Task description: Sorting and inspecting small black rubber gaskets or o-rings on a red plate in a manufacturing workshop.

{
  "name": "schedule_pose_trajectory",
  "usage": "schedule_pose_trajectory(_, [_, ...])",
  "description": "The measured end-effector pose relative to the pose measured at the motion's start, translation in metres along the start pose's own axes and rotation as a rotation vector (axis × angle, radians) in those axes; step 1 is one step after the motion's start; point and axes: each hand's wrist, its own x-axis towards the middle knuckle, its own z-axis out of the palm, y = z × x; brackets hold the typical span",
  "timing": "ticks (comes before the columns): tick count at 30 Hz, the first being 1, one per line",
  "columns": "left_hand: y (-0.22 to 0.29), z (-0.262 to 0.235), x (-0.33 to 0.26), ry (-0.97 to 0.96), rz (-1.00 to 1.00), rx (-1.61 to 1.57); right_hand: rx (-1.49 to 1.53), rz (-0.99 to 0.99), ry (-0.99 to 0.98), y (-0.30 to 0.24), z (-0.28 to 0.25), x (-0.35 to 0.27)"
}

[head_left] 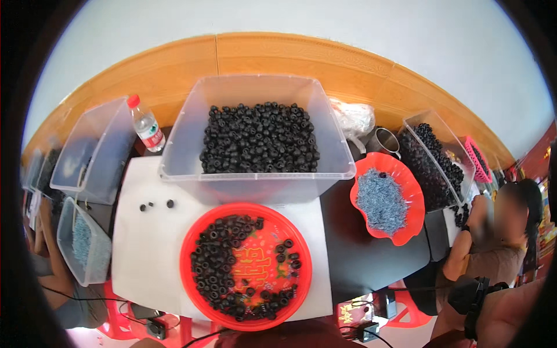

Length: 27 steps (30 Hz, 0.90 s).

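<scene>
Sideways | right forearm point(513, 313) | black wristband point(479, 304) | well right of red tray point(272, 235)

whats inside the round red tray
Small black hollow pieces lie in the round red tray, most along its left side, a few at the right. Patterned floor shows between them; whatever the pieces cover cannot be seen.

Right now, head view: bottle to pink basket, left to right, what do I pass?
Red-capped bottle → red round tray, with the large clear bin beyond it → scalloped red dish → smaller clear bin → pink basket.
</scene>
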Motion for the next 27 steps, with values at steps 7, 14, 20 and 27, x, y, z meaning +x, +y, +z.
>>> schedule_pose_trajectory(7, [0.02, 0.018, 0.001, -0.024, -0.008, -0.036, 0.005, -0.012, -0.004, -0.021, -0.01, -0.006])
schedule_pose_trajectory(14, [0.056, 0.026, 0.003, 0.024, -0.145, -0.086, -0.012, 0.113, -0.059, -0.072, -0.021, -0.025])
schedule_pose_trajectory(20, [0.099, -0.001, -0.04, 0.249, -0.534, 0.162, 0.055, 0.093, -0.031, -0.091, -0.006, -0.028])
schedule_pose_trajectory(27, [0.018, -0.003, -0.08, 0.662, -1.714, -0.178, 0.256, 0.327, -0.081, -0.098, 0.098, -0.016])
